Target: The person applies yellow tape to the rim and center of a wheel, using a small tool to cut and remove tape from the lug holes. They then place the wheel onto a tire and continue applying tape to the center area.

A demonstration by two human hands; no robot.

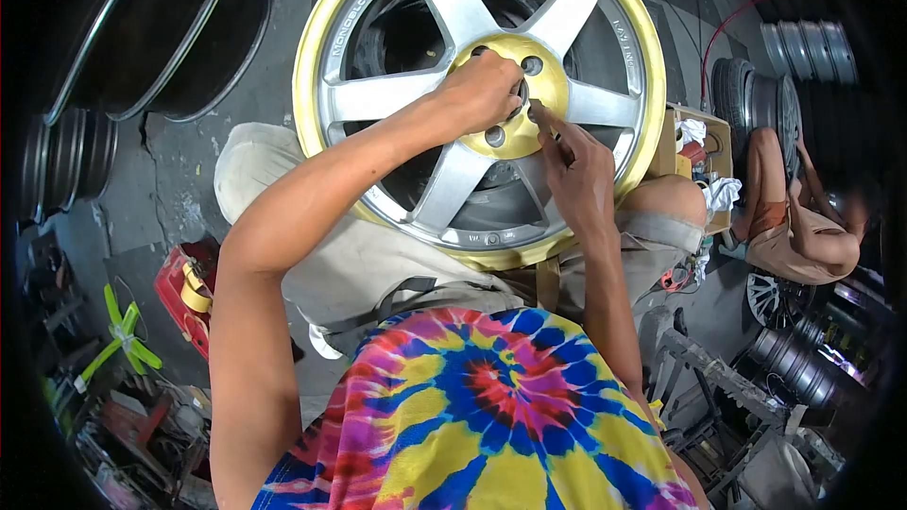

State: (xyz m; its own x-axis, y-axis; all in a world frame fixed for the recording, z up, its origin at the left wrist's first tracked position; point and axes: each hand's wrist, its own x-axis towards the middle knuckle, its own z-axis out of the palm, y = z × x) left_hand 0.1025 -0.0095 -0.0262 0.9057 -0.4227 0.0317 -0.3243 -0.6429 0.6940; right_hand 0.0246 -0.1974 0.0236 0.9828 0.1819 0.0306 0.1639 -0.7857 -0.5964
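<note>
A large silver alloy wheel rim with broad spokes and raised lettering rests against my legs. Its outer lip and round hub centre are yellow, with bolt holes around the middle bore. Over the upper left of the hub, my left hand is closed with its fingers curled down at the bore. My right hand touches the hub's lower right, thumb and fingers pinched together near a bolt hole. Whatever either hand may hold is too small or hidden to name.
Dark rims stand at left, near a red container and a green fan. A cardboard box with cloths sits right of my knee. Beyond it, another person crouches by a tyre. A metal frame stands lower right.
</note>
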